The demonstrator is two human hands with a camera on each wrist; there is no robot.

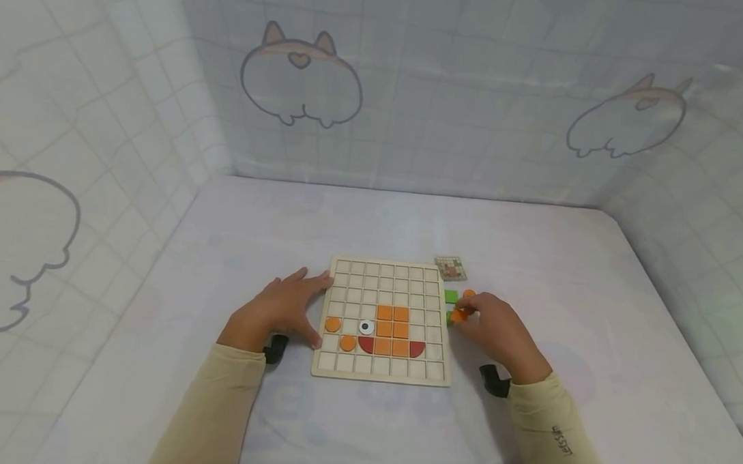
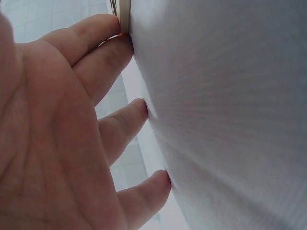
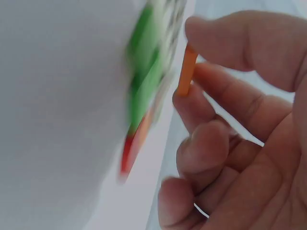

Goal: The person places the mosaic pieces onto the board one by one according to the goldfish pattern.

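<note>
A wooden grid board (image 1: 385,281) lies flat on the table. It bears several orange square tiles (image 1: 392,330), two orange round pieces (image 1: 347,342), two red half-round pieces (image 1: 416,348) and a white eye piece (image 1: 366,327). With fingers spread, my left hand (image 1: 283,307) touches the board's left edge; the left wrist view shows fingertips against the board edge (image 2: 124,17) and others on the tabletop. My right hand (image 1: 494,328), off the board's right side, pinches an orange tile (image 3: 187,72) between thumb and finger. Green tiles (image 1: 451,297) lie close by, blurred in the right wrist view.
A small pattern card (image 1: 450,268) lies beyond the board's top right corner. Another orange round piece (image 1: 470,293) is on the table near my right fingertips. A pale cloth covers the table (image 1: 273,222), and printed walls (image 1: 424,124) enclose it at the back and sides.
</note>
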